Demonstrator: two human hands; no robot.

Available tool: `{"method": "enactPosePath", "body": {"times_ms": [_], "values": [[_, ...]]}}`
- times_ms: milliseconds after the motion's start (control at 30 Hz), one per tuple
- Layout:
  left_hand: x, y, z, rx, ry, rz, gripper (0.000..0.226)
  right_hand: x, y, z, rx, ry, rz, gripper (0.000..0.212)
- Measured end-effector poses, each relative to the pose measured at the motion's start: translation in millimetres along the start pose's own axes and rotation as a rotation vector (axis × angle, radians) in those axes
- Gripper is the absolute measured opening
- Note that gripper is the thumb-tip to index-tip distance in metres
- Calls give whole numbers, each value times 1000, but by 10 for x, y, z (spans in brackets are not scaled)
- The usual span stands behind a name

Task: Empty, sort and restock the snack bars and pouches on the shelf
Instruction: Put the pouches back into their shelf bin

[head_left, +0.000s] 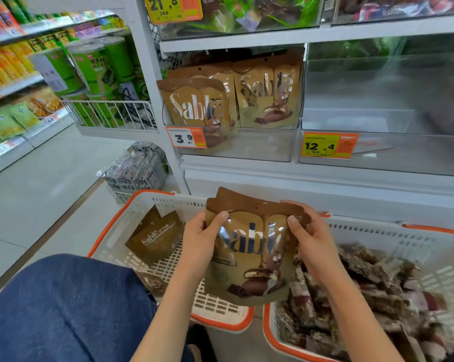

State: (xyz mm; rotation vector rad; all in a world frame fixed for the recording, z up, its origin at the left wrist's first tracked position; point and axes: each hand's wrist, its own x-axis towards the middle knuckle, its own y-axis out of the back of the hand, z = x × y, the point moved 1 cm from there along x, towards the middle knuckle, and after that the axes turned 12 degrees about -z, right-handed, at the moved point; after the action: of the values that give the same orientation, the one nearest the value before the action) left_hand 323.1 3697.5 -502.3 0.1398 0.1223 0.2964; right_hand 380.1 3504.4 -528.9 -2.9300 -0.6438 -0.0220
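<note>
Your left hand point(203, 237) and right hand point(308, 232) each pinch an upper corner of a small stack of Sablé pouches point(249, 253) above the left basket point(111, 226), with more pouches point(266, 96) standing in the shelf bin point(260, 146) beyond.

Both forearms reach forward from the bottom edge, bare, angled inward. Left hand point(203, 237) pinches the upper left of a pouch point(249, 259), thumb on front, fingers behind it. Right hand point(311, 237) grips the upper right, thumb on front, fingers curled round the top edge, probably on a second pouch behind. Hands level, apart.
</note>
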Motion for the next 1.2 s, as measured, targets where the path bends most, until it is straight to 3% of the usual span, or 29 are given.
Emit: {"method": "enactPosePath", "body": {"times_ms": [133, 233, 500, 567, 667, 800, 900, 1033, 1200], "values": [[-19, -49, -2, -36, -45, 49, 30, -23, -34, 45, 42, -27, 54, 10], [-17, -75, -39, -9, -41, 51, 28, -12, -41, 44, 25, 6, 147, 12], [-113, -4, 111, 41, -157, -152, 16, 33, -60, -92, 19, 113, 281, 19], [-107, 56, 214, 97, -178, -158, 22, 121, -104, -222, -11, 148, 275, 19], [81, 267, 480, 254, -264, -69, 45, 397, -166, -583, -113, 265, 213, 22], [581, 578, 1046, 614, -505, 46, 53, 846, -221, -1315, -268, 475, 84, 27], [916, 619, 1614, 878, -700, 138, 55, 1189, -188, -1869, -293, 618, 80, 26], [1541, 503, 2047, 824, -825, 198, 48, 1658, -68, -2230, -293, 734, 140, 23], [2120, 308, 1940, 904, -815, 221, 44, 2165, 202, -1954, -385, 639, 197, 22]]}}
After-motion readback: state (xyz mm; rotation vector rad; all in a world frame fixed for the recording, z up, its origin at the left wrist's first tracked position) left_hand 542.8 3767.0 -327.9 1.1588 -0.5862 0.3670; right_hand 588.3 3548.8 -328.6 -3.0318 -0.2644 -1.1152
